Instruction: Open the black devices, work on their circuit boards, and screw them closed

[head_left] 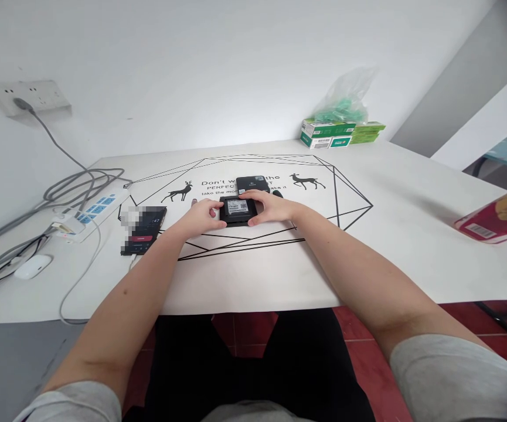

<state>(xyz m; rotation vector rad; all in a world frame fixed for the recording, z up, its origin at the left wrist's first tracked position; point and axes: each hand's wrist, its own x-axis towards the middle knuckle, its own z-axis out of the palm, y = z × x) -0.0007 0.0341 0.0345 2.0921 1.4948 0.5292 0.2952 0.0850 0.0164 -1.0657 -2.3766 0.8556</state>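
Between my two hands lies a flat black drive [237, 206] with a white printed label, seemingly seated in a black tray or case whose rim shows below it. My left hand [203, 218] grips its left edge, thumb at the near corner and fingers curled. My right hand [271, 206] holds the right side, with fingers over the far edge and the thumb at the near right corner. Just behind stands or lies a black box [252, 183] with small stickers. A dark green object [276, 193] peeks out beyond my right hand, mostly hidden.
On the left are a phone [147, 228] with a cable, a power strip [104, 211], coiled grey cables and a white earbud case [33, 266]. Green and white boxes [327, 129] under a plastic bag sit at the back right. A red and yellow package [499, 217] is at far right.
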